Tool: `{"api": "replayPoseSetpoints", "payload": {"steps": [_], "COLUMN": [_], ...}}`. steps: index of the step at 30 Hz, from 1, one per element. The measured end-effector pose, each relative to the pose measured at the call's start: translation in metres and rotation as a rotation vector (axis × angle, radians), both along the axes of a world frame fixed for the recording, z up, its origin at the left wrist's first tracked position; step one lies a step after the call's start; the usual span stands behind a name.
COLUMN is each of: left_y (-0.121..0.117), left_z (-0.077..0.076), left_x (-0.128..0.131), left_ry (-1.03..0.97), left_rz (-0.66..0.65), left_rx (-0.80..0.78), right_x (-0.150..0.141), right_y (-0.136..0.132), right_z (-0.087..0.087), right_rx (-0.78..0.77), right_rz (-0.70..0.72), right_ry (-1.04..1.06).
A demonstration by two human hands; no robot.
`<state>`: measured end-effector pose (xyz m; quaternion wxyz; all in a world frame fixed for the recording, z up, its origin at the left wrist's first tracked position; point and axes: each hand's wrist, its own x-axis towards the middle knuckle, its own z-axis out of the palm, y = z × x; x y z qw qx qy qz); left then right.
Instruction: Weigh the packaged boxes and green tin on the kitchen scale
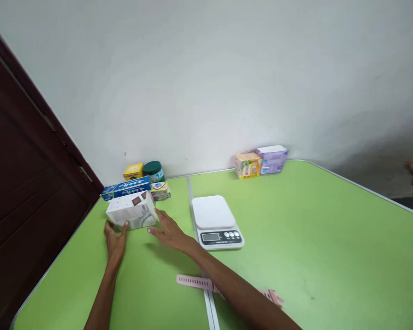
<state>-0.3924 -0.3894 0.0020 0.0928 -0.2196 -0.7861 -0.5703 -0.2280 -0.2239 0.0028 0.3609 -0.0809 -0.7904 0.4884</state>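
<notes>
I have the white box [132,214] on the green worktop [313,238], left of the kitchen scale [214,212]; its long axis runs roughly sideways, the right end pointing towards the scale and angled slightly away from me; its printed front faces me. My left grip [116,244] is at the box's end away from the scale, thumb against the front and fingers round the corner; I cannot tell whether it is clamped. My right grip [170,231], between box and scale, is spread open at the near end; I cannot tell if a fingertip touches.

I make out a barcode and dark brown squares on the white box; the long blue box [126,188], farther left of the scale and just behind, lies nearly parallel, its pale lettering unreadable to me; a yellow box [133,171] and green-lidded jar [153,170] stand beyond, left of the scale, their labels too small to read; beyond the scale to the right, the purple pack [274,161] shows what looks like a barcode, beside an orange printed pack [248,166].
</notes>
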Motion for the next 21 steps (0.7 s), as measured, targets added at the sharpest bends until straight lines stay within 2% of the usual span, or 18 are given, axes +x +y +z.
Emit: {"api": "replayPoseSetpoints", "payload": {"steps": [2,4,7,10,12,14,17,19,21], "left_y": [0.001,0.012,0.052,0.11,0.151,0.191,0.251,0.294,0.339], "left_z": [0.008,0.018,0.035,0.048,0.057,0.064,0.069,0.065,0.056], "left_x": [0.012,0.031,0.07,0.114,0.144,0.171,0.202,0.214,0.22], "left_ry": [0.123,0.265,0.363,0.338,0.34,0.38,0.407,0.315,0.148], "left_rz": [0.106,0.121,-0.036,-0.268,-0.419,-0.546,-0.729,-0.829,-0.873], "left_rx": [-0.055,-0.071,-0.044,-0.034,-0.035,-0.037,-0.04,-0.084,-0.182], "right_x": [0.033,0.073,0.138,0.196,0.223,0.237,0.238,0.23,0.218], "right_y": [0.013,0.036,0.088,0.153,0.193,0.226,0.261,0.278,0.294], "right_z": [0.008,0.011,0.002,-0.026,-0.045,-0.06,-0.068,-0.068,-0.067], "right_rx": [0.021,0.008,-0.061,-0.111,-0.131,-0.143,-0.14,-0.142,-0.14], "right_rz": [0.006,-0.062,-0.361,-0.701,-0.903,-1.009,-0.974,-0.927,-0.905], "right_ry": [0.018,0.039,0.066,0.045,0.021,0.011,0.025,0.031,0.028]}}
